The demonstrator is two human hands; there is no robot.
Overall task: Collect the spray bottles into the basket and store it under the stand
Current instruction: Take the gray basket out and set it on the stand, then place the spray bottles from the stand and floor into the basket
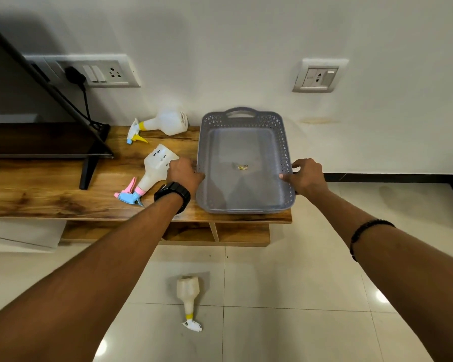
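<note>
L hand [185, 173] + R hand [307, 176] grip sides of grey perforated plastic basket [242, 121] | on wooden stand [50, 197] | 3 white spray btls outside

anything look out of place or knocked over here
Yes. One spray bottle lies on the floor tiles, off the stand. Two more lie tipped on their sides on the stand. The basket, gripped by both hands, holds only a small scrap.

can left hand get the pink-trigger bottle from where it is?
Probably yes. The left hand grips the basket rim right beside that bottle, nothing between them. It must let go first.
</note>
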